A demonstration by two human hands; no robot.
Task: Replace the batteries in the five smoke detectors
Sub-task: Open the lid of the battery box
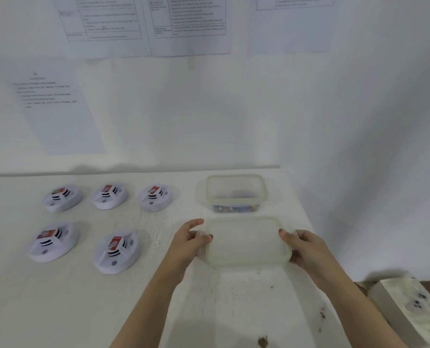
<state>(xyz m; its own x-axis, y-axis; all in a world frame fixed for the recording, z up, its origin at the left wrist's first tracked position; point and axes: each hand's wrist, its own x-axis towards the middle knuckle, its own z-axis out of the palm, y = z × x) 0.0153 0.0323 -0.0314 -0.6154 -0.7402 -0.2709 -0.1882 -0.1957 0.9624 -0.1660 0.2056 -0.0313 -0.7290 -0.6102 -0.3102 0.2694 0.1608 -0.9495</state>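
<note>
Several white round smoke detectors lie on the white table (58, 297) in two rows, one at the front (117, 252) and one at the back left (62, 197), each with a red battery on top. A clear plastic container (235, 193) stands open at the back right, with small items at its bottom. Just in front of it I hold its translucent lid (246, 241) by both short ends. My left hand (190, 241) grips the left end and my right hand (302, 246) grips the right end.
Printed paper sheets (188, 23) hang on the white wall behind the table. The table's right edge runs close to the container. A stained box-like object (415, 307) sits lower right, beyond the table edge.
</note>
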